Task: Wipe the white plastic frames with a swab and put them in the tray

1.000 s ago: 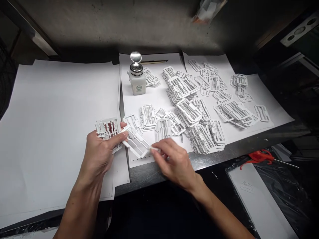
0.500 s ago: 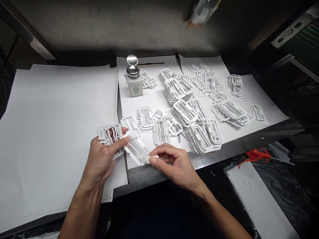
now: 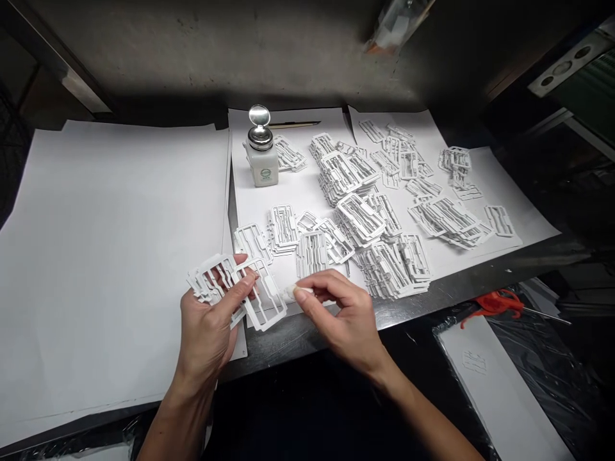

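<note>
Round green emblem (image 3: 265,173) with illegible lettering on the white bottle (image 3: 264,160), and tiny unreadable mark (image 3: 244,353) on a paper sheet (image 3: 125,243) corner

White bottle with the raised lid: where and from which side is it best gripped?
Probably around the square body of the white bottle, below its metal cap, coming from the near side. It stands upright, so its flat walls should give a firm hold; the lid is tipped up above the cap, and white frames lie close behind on the right.

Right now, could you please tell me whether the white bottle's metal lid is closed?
No, the round metal lid stands raised above the bottle.
</note>
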Action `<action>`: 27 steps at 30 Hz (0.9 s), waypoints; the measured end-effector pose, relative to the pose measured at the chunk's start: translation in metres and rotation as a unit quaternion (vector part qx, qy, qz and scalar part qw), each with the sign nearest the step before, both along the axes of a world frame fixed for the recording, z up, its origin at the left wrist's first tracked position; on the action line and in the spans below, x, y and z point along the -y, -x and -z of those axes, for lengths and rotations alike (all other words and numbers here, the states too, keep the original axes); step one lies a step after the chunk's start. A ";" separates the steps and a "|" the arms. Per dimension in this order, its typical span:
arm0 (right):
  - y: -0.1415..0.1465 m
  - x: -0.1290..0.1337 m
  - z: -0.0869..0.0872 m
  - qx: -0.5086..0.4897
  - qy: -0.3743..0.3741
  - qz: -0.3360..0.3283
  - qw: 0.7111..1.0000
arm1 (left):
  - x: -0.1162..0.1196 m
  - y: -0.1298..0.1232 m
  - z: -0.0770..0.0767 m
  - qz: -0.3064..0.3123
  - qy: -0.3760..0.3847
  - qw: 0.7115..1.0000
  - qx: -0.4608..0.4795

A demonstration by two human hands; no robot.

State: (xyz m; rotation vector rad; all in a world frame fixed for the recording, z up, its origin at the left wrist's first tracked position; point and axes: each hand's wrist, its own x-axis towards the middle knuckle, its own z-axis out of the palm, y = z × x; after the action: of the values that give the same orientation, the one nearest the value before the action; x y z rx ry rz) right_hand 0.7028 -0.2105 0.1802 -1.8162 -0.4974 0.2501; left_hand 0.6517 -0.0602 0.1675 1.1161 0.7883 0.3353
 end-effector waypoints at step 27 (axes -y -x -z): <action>0.006 0.009 0.009 -0.237 0.101 -0.143 0.956 | -0.007 -0.004 0.011 -0.009 0.094 0.995 0.020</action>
State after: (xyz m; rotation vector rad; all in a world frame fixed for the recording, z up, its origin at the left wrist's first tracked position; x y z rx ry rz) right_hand 0.6969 -0.2191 0.1715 -1.7947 -0.4002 0.9407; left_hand 0.6556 -0.0528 0.1568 0.9244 0.7783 0.2915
